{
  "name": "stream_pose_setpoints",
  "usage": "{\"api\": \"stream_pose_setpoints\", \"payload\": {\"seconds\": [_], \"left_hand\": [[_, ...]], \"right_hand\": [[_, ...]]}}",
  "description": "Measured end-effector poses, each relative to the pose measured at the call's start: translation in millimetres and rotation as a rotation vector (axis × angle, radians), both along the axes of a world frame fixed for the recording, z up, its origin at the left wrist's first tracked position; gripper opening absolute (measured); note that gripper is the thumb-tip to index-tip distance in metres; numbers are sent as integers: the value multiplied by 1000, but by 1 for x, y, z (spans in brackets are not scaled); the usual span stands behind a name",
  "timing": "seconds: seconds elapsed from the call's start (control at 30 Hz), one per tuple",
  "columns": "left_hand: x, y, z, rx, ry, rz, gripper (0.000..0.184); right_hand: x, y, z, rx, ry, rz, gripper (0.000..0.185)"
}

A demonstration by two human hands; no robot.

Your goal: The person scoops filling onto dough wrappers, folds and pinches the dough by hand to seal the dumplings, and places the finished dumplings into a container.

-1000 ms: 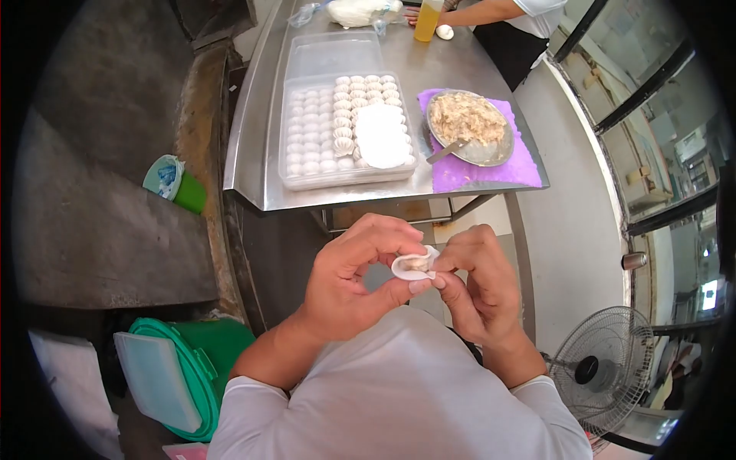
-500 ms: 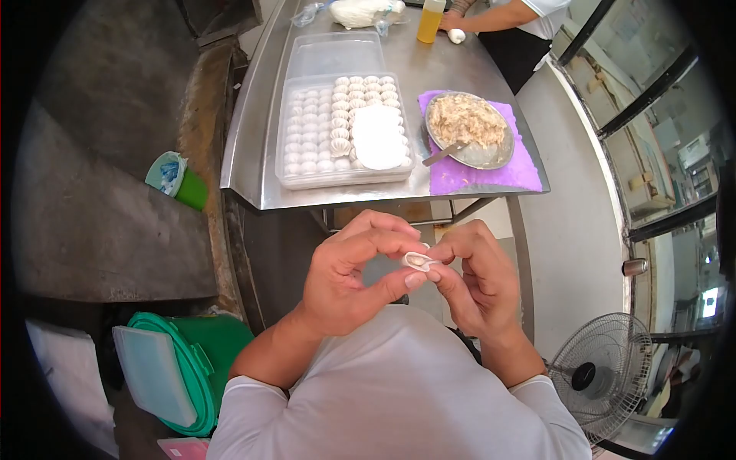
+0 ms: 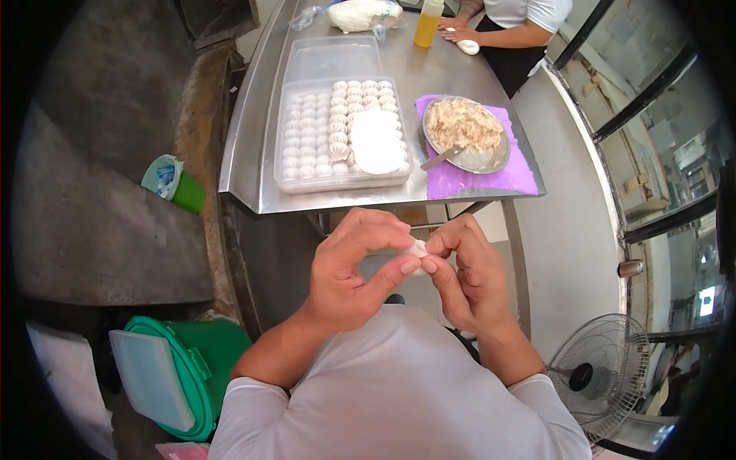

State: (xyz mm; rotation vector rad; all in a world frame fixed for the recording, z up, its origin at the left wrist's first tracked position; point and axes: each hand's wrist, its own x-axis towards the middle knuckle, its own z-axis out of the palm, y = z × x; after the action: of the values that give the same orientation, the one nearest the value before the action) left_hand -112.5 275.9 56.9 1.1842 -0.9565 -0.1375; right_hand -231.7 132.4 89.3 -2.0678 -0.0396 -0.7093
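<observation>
head cam | on wearer's head, near side of steel table | looks forward/down over it | shirt close below, table farther

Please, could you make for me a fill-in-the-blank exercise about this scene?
The left hand and right hand together pinch a dough piece; the number of pieces is ____. The cloth under the metal bowl is coloured ____. The large bin is coloured ____. The fan is on the person's ____ side.
one; purple; green; right
</observation>
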Motion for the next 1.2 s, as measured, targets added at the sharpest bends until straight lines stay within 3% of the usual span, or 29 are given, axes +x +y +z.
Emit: {"api": "stream_pose_setpoints", "payload": {"seconds": [0.13,0.2,0.37,0.53,0.63,0.7,1.1,1.2], "left_hand": [[9,8,5,21,-72,-56,18],[14,13,7,16,-73,-57,17],[28,21,9,80,-149,2,15],[45,32,4,97,-44,-112,13],[55,40,-1,119,-15,-158,12],[57,31,-2,139,-11,-172,12],[54,-40,4,278,22,-324,12],[45,-72,10,329,-113,-114,11]], "right_hand": [[9,5,-1,-89,-12,19,8],[15,12,-3,10,-87,17,8],[24,21,0,-86,-3,-7,10],[32,30,0,-142,22,-7,12],[39,38,-2,-17,89,-66,12],[37,28,-6,-113,57,-15,11],[23,-33,-29,-48,56,-144,10],[13,-61,-30,-45,104,-120,9]]}}
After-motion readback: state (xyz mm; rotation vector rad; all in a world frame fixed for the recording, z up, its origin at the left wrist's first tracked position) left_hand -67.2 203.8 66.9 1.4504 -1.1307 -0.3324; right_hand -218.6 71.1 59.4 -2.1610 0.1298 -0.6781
